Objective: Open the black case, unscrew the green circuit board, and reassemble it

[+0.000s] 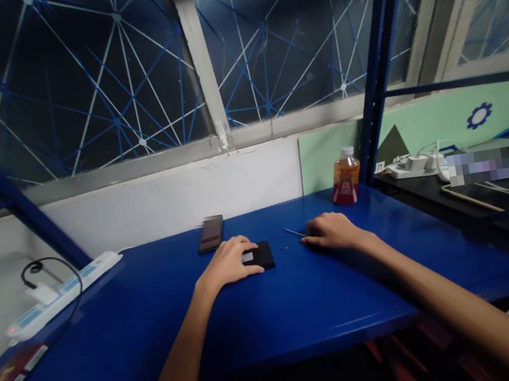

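Note:
My left hand point(232, 262) lies over a flat black box point(266, 255), thumb at its near edge and fingers across its far side. Part of a white label on the box shows between the fingers; the rest is covered. To the right, my right hand point(332, 231) rests low on the blue table, closed round a screwdriver point(294, 232). Its thin metal shaft points left, towards the box, and its handle is mostly hidden in the fist. Between the hands lie several tiny screws point(284, 249), too small to make out clearly.
Behind my left hand lies a phone point(211, 234). A bottle of reddish drink point(346, 177) stands at the back right. On the left are a white power strip point(66, 296) with a black cable and a red box point(11, 377). Blue posts rise at both sides.

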A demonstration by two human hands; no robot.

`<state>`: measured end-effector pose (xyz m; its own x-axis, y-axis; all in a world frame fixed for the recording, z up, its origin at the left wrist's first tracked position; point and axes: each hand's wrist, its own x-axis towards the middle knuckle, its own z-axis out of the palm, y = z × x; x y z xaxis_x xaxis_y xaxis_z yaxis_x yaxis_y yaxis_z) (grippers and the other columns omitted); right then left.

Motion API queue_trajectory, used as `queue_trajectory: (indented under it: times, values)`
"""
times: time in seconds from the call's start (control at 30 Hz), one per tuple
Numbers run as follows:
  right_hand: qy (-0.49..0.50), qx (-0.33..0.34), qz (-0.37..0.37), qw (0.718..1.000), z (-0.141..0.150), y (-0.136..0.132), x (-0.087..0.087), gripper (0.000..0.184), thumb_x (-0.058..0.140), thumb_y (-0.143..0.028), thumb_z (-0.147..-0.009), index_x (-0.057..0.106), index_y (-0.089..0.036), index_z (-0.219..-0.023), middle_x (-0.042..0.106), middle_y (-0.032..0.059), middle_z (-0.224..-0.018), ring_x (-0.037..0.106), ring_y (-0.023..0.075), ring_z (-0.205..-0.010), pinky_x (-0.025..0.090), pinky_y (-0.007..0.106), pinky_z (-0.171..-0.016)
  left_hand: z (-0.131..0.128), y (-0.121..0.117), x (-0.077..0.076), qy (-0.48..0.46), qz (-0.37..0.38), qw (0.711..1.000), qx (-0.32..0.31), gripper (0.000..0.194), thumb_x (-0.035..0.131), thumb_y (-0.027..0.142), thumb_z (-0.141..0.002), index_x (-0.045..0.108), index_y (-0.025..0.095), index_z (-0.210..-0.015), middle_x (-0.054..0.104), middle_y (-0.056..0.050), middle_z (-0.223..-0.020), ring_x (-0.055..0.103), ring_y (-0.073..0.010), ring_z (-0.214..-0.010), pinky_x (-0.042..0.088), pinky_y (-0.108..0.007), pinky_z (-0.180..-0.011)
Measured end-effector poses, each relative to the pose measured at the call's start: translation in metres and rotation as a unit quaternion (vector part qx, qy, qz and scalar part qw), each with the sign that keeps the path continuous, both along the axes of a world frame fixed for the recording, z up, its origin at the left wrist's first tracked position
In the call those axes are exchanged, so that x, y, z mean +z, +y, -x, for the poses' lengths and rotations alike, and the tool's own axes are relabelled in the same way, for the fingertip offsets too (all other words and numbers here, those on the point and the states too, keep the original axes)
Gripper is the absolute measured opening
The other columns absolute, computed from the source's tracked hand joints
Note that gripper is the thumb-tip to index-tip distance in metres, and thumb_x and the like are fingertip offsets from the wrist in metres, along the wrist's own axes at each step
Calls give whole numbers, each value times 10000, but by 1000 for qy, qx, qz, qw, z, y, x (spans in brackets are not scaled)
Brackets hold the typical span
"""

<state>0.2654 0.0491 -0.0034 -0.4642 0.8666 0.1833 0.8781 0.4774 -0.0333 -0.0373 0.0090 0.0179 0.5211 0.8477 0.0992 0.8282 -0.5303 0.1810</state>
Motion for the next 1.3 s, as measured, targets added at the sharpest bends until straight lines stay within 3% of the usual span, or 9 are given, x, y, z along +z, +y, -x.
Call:
queue_trajectory:
  times: [0.1,0.2,0.33,0.5,0.67,0.73,0.93,1.3]
  values:
    - [14,12,-34,999,-2,0,1,392,507,-546,-855,663,-191,-806,674,76,-770,587,177,-621,222,261,-493,8,-5,2,9,-40,999,2,612,554,656,-772,624,238,-1212,532,-128,-1298,521,-351,-1140,431,-475,-916]
    - [63,29,-123,990,0,-5,6,363,466,-497,-896,649,-184,-872,661,73,-829,587,168,-653,251,257,-504,23,-14,4,12,-74,997,-3,507,506,614,-835,635,279,-1193,540,-98,-1309,511,-340,-1170,404,-500,-956]
    - [143,66,-205,966,14,-17,13,382,400,-475,-939,628,-169,-944,642,80,-882,596,177,-762,344,260,-587,43,-24,-7,16,-91,996,1,525,499,605,-848,551,324,-1288,480,-69,-1403,453,-350,-1254,363,-537,-1001]
    - [82,155,-142,974,44,-24,13,427,441,-525,-912,608,-167,-1072,641,101,-960,592,219,-852,397,283,-643,45,-30,-33,33,-92,995,13,591,461,567,-887,386,303,-1411,341,-83,-1498,327,-324,-1360,318,-544,-1047]
    - [20,246,-82,965,75,-17,14,451,467,-533,-898,602,-165,-1120,626,119,-1004,571,245,-929,438,315,-703,37,-39,-43,37,-161,986,36,502,474,466,-907,468,230,-1351,469,-104,-1415,364,-297,-1343,195,-583,-1095]
    - [23,255,-86,963,84,-15,13,478,456,-549,-897,600,-156,-1128,618,125,-1017,564,252,-947,450,328,-717,37,-41,-43,37,-190,980,41,481,505,461,-890,518,215,-1304,519,-113,-1368,407,-297,-1310,186,-576,-1097]
    - [20,270,-86,959,92,-17,-3,526,451,-552,-894,578,-160,-1220,577,154,-1129,562,266,-984,468,381,-784,39,-40,-46,5,-230,971,59,491,549,487,-856,564,201,-1254,553,-135,-1319,483,-304,-1229,323,-512,-1026]
    - [55,284,-96,952,92,-26,-6,437,541,-447,-867,647,-142,-1160,639,168,-1097,600,280,-993,419,451,-917,36,-39,-50,-17,-212,975,69,444,567,490,-848,623,210,-1187,565,-130,-1317,497,-297,-1238,343,-500,-996]
